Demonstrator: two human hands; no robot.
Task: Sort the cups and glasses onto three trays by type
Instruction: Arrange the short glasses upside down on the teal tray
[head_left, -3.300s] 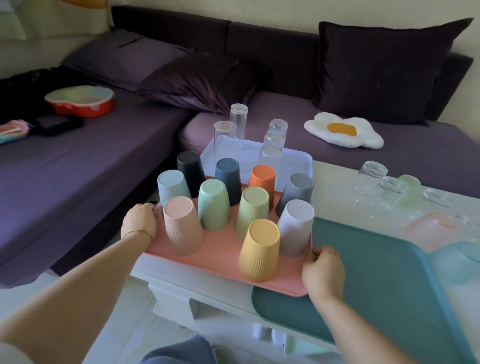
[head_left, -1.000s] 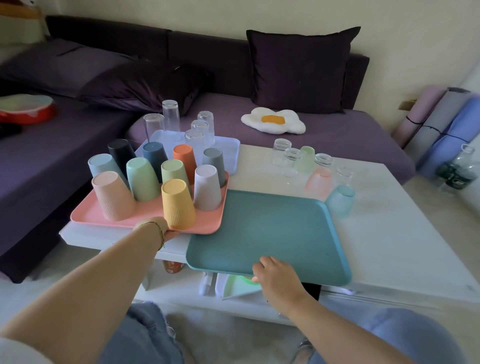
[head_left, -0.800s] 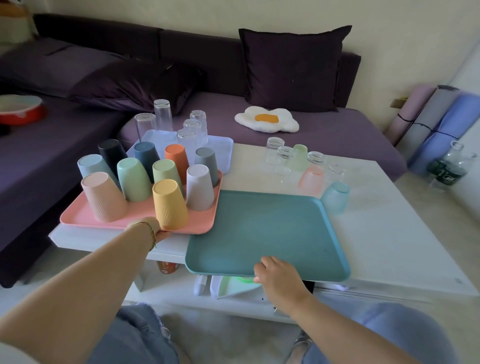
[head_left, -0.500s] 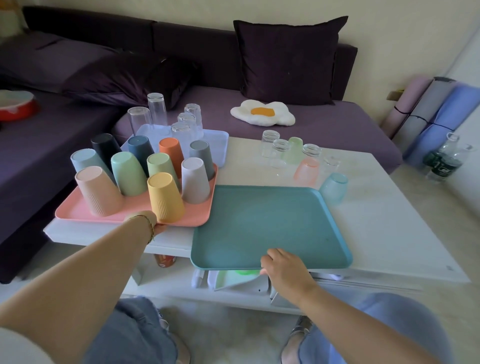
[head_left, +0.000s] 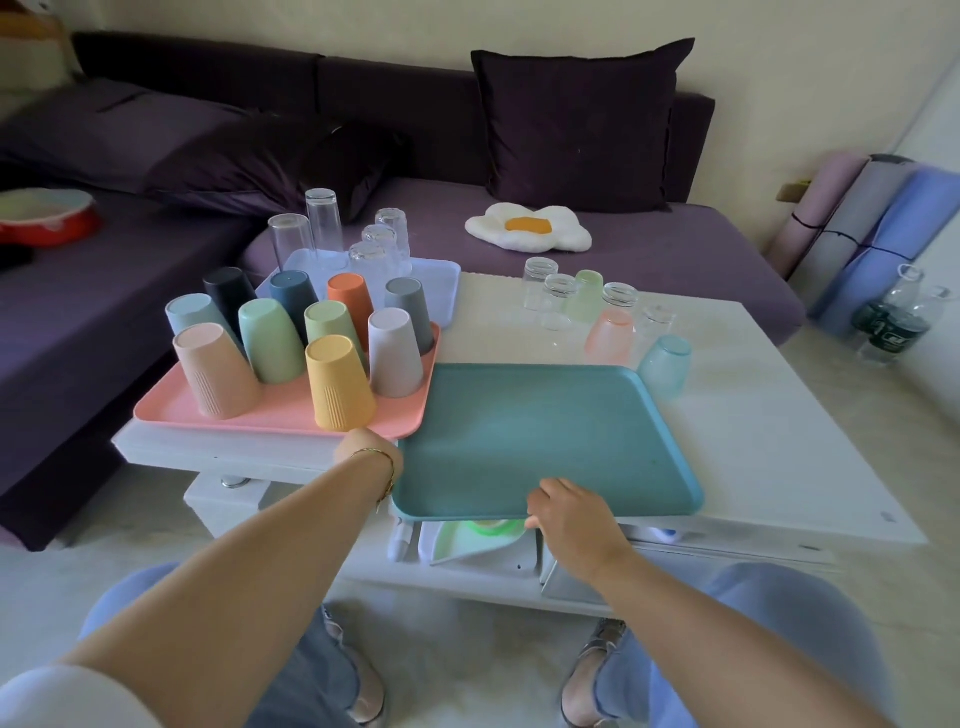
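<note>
Under the pink tray (head_left: 166, 410), left hand (head_left: 363, 448) fingers hidden, grip unclear.

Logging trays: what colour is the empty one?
Teal tray, clearest in the head view.

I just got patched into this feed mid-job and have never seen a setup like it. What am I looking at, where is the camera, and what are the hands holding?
No machine here: a person wears one camera on the head, looking down at bare hands. The left hand touches the pink tray, loaded with upside-down plastic cups. The right hand grips the near edge of the teal tray, which carries nothing. Behind, a pale blue tray holds clear glasses. Small loose glasses stand on the white table.
</note>
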